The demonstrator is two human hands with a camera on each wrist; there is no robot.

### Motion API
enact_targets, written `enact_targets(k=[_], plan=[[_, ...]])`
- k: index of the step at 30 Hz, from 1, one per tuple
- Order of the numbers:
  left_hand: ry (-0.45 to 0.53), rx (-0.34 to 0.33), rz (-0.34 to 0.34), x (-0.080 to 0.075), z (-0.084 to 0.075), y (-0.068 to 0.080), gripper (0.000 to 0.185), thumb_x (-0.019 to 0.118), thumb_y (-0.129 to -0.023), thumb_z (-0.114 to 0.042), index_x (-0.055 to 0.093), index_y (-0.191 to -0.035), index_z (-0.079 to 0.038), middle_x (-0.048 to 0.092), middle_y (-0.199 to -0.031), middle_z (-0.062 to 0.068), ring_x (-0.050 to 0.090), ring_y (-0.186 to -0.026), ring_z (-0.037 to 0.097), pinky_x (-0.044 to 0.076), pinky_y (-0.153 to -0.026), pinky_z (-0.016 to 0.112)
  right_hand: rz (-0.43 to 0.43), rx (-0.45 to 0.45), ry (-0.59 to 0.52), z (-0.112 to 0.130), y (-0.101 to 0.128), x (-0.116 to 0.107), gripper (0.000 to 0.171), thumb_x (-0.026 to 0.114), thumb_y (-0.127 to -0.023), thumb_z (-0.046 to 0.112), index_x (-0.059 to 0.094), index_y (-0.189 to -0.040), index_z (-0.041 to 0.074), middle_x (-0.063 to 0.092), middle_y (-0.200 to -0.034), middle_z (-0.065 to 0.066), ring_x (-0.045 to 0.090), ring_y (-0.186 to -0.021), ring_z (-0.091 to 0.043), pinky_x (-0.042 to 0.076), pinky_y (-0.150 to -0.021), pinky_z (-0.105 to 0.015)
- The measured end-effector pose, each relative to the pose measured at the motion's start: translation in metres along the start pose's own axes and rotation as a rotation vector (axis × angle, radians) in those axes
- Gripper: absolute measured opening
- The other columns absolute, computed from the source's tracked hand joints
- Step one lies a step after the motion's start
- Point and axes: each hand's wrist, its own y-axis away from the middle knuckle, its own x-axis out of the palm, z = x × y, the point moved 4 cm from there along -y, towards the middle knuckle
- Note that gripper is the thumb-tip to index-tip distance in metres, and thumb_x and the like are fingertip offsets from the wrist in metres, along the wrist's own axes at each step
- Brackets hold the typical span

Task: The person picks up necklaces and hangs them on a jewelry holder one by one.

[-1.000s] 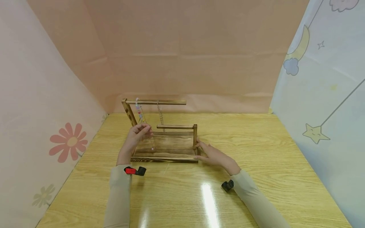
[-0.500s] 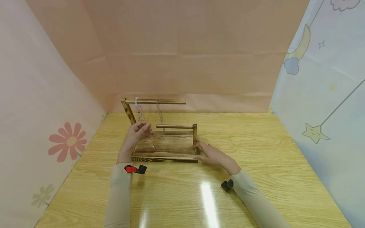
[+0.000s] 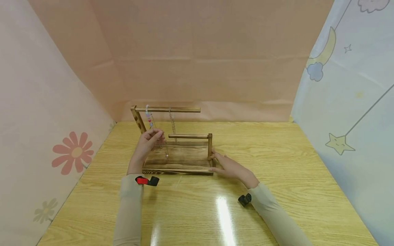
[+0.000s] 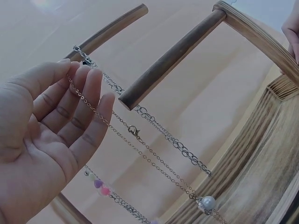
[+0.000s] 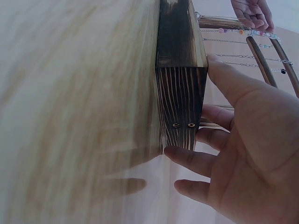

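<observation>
Head view: left hand [image 3: 147, 145] lifts fine chain [image 4: 140, 151]; right hand [image 3: 229, 168] steadies charred-wood stand [image 3: 178, 164].

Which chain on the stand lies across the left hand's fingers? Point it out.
The thin chain with the white pearl at its low end. It runs across the left hand's fingers; the thicker link chain and the coloured-bead strand hang apart from them.

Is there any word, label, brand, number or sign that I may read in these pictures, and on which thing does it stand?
No readable text: none on the wooden stand, its rods, the necklaces or the table.
The side walls show only drawings, not letters: a flower, a star, a moon with cloud.
The wrist clips bear no visible marking.
</observation>
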Motion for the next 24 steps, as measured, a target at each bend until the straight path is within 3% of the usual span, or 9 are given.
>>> enact_targets(k=[5,11,24], plan=[[-0.043,0.027,0.01,0.006,-0.012,0.001,0.012,0.05,-0.096,-0.014,0.059,-0.099,-0.006,0.06,-0.089,0.004,0.062,-0.083,0.019,0.051,-0.086,0.046,0.001,0.002,0.002,0.0,0.0,0.001,0.07,0.051,-0.092,0.048,0.026,-0.145,0.01,0.018,-0.154,-0.009,0.046,-0.126,-0.027,0.012,-0.114,-0.051],[-0.053,0.05,0.014,0.008,-0.017,-0.001,0.011,0.051,-0.096,-0.015,0.06,-0.097,-0.009,0.06,-0.089,0.006,0.062,-0.083,0.02,0.053,-0.082,0.037,0.002,0.028,-0.001,0.0,-0.001,0.001,0.084,0.052,-0.091,0.049,0.004,-0.15,0.012,0.043,-0.141,-0.001,0.049,-0.123,-0.022,0.012,-0.115,-0.048],[-0.038,0.028,-0.003,0.01,-0.019,-0.005,0.01,0.052,-0.096,-0.015,0.059,-0.097,-0.008,0.061,-0.089,0.003,0.062,-0.085,0.016,0.052,-0.088,0.038,0.01,0.015,-0.009,0.001,0.0,0.0,0.085,0.051,-0.091,0.049,0.002,-0.15,0.011,0.045,-0.14,-0.001,0.049,-0.123,-0.023,0.012,-0.115,-0.049]])
